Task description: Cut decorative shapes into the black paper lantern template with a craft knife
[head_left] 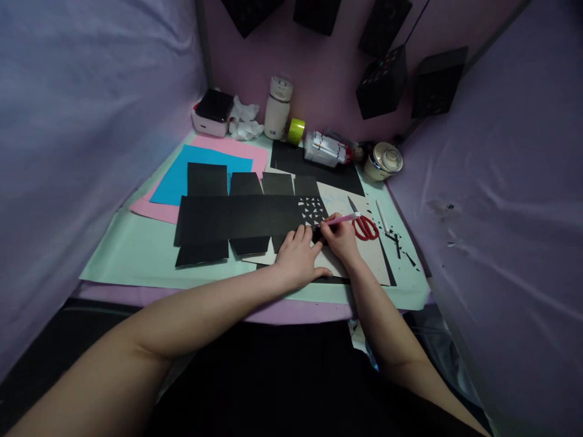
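My left hand (298,255) lies flat and open, palm down, pressing on the near edge of a black card cutout (241,218) spread across the desk in front of me. My right hand (341,240) is closed in a pen grip around a slim pink craft knife (342,219), its tip meeting the right end of the card, beside a patch of small triangular holes (312,211) that show white through the black.

The card looks like an unfolded box net: 1 long strip with 4 flaps along its far edge and more flaps along the near edge. I judge it thin, light and fairly stiff, likely to slide or lift unless held flat, and weakest around the cut triangles, so the solid area beside them is the safer place to press. The knife seems best held low on its barrel.

A pale cutting sheet (359,261) lies under the card's right end, on a mint green mat (132,255). Red-handled scissors (363,224) sit just right of my knife hand. Blue paper (175,179) and pink paper (237,149) lie farther back.
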Tool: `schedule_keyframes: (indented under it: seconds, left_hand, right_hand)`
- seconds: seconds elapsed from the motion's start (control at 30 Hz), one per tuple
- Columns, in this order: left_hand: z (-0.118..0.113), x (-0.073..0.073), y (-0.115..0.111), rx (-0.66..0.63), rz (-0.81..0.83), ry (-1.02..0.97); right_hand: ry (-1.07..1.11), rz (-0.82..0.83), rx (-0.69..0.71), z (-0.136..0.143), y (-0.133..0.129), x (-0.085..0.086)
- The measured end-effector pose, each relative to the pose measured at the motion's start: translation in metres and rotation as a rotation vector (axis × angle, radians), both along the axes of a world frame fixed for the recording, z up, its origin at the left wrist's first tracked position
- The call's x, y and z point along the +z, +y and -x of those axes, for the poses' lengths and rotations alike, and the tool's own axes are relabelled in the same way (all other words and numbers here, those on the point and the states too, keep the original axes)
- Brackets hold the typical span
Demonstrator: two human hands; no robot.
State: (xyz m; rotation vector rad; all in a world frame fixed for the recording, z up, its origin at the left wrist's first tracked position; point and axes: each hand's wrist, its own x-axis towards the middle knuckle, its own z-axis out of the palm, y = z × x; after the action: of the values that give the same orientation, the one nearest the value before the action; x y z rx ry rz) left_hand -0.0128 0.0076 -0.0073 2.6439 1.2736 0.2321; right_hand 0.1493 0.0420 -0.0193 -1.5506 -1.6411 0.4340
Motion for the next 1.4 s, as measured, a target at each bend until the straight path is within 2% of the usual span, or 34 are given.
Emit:
schedule_keyframes:
  seconds: [0.33,1.4]
  left_hand:
    - [0.0007,0.0006,0.0001,-0.004,-0.015,-0.002]
    - [0.0009,0.0014,0.0002,-0.007,-0.011,0.006]
  right_hand:
    - [0.006,-0.012,0.062,0.001,-0.0014,-0.002]
    - [-0.006,-0.008,0.112,0.0001,-0.0034,-0.0066]
